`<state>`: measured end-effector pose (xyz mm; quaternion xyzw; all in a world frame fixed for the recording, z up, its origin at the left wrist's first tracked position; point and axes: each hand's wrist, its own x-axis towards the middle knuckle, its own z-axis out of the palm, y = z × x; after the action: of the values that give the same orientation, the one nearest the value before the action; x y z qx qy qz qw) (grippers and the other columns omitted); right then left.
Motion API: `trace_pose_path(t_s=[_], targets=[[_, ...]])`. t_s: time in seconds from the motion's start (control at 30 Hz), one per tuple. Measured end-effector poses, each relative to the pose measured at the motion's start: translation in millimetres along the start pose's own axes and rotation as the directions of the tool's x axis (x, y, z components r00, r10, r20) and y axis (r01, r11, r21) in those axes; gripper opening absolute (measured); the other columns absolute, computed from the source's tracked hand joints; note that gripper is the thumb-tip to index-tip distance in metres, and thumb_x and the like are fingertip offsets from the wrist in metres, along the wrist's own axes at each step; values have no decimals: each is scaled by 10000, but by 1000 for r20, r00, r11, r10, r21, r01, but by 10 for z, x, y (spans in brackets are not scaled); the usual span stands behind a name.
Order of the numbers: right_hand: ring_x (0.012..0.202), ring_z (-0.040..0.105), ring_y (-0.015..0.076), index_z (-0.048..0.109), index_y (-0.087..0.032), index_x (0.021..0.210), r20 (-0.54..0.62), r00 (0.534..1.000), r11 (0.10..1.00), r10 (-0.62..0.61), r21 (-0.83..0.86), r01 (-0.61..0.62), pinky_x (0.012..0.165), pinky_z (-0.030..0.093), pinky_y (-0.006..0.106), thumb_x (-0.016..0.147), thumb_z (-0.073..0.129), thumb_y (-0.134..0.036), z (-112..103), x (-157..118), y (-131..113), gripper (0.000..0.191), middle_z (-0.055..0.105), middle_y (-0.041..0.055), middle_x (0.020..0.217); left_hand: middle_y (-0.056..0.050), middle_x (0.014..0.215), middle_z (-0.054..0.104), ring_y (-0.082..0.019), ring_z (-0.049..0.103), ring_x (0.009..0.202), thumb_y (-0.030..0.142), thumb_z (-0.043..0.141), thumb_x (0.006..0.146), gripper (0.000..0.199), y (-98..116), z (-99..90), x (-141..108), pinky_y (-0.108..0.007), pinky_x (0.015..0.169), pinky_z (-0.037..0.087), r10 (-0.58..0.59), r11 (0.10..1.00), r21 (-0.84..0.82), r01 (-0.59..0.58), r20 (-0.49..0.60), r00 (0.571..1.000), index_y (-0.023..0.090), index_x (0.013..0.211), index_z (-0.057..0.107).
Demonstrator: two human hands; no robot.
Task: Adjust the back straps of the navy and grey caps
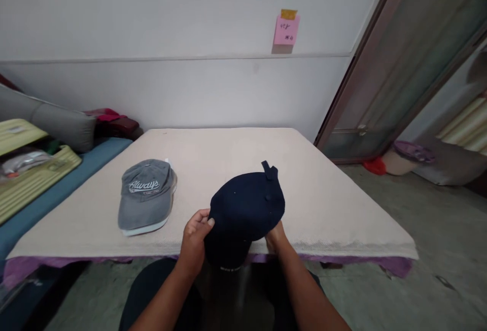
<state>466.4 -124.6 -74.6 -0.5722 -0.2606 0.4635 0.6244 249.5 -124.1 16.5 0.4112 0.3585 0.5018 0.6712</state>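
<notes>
I hold a navy cap [243,206] in front of me, around the middle of the table's [331,209] front edge, its lower end reaching past that edge over my lap. My left hand [195,237] pinches the cap's left side, thumb on the near face and fingers curled in behind. My right hand [277,237] is under the cap's right side; its fingers are hidden there, so I cannot tell whether they are spread or pressed together. A short strap [270,170] sticks up at the cap's far right, and white lettering [231,269], too small to read, shows at the end nearest me. Whether the cap touches the cream cover [224,148] I cannot tell. Near the table's front left corner sits a grey cap [146,189] marked "Always", brim towards me, with a pale brim [146,229] showing beneath its own. A purple cloth [399,266] hangs below the front edge. Beyond the left edge, a yellow-green case [41,184] lies open near a grey cushion [49,115]; above the back edge, a pink note [286,31] is taped to the wall [190,92].
</notes>
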Motion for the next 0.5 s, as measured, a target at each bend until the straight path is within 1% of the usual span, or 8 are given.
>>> trace_pose_path(t_s=[0.07,0.1,0.13,0.23,0.3,0.4,0.5], targets=[[792,652,218,601,-202,962,-13,1000,984,14,178,-12,596,507,290,746,574,-441,-18,10,-36,324,704,87,906,-7,802,707,-160,644,707,255,685,675,229,-101,-67,72,-278,718,469,-79,994,-74,78,-11,997,184,881,617],[811,653,224,603,-193,956,14,999,973,33,226,-35,619,515,303,767,544,-473,-30,13,-56,343,698,99,943,-8,795,709,-160,646,707,239,682,668,223,-162,-116,108,-277,721,465,-115,989,-99,113,-16,993,180,873,620],[805,656,226,605,-184,934,68,996,966,60,247,-75,632,520,314,790,507,-506,-45,15,-78,366,695,110,943,-8,784,711,-160,648,705,227,675,666,215,-223,-171,142,-277,722,463,-143,984,-114,139,-23,989,177,868,623],[717,658,208,608,-169,838,197,971,956,136,232,-180,646,521,317,830,414,-586,-92,20,-136,460,687,120,818,-10,734,706,-169,651,698,204,646,662,184,-369,-330,213,-291,723,463,-195,974,-123,189,-34,980,169,842,633],[684,653,194,613,-162,814,247,955,957,166,194,-217,661,518,306,836,397,-605,-110,29,-161,494,675,116,767,-18,729,704,-183,654,709,178,637,634,171,-418,-400,225,-307,731,467,-207,972,-118,203,-26,978,167,805,637],[687,656,189,627,-159,847,293,937,958,189,155,-242,659,516,298,838,400,-608,-98,49,-186,503,683,114,795,-46,745,705,-209,656,720,124,619,580,183,-442,-431,208,-330,728,472,-234,967,-100,234,19,972,163,756,651],[728,668,208,636,-155,863,349,912,954,217,122,-274,639,519,305,846,392,-600,-55,59,-224,507,696,121,835,-51,727,700,-211,646,694,89,578,553,211,-448,-404,205,-326,695,472,-263,961,-66,269,97,960,168,727,666]])
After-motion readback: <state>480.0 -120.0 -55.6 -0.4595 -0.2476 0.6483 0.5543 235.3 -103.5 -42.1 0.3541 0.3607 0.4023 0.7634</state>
